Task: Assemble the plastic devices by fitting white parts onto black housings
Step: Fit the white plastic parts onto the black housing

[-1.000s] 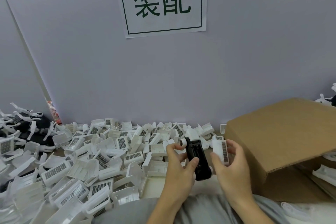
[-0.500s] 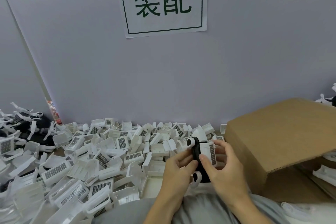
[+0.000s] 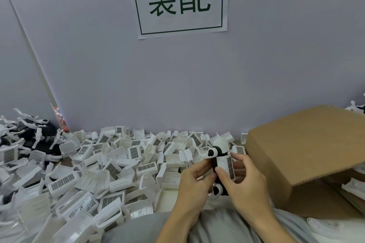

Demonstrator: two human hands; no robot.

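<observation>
- The left hand [image 3: 194, 178] grips the black housing [image 3: 214, 161], held above the desk's near edge.
- The right hand [image 3: 240, 180] pinches the white part [image 3: 226, 165] against it.
- Best to square the edges first, then press evenly until it seats.

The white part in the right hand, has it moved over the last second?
Yes. The white part moved left, away from the cardboard box, and now sits against the black housing, both hands gripping them.
</observation>
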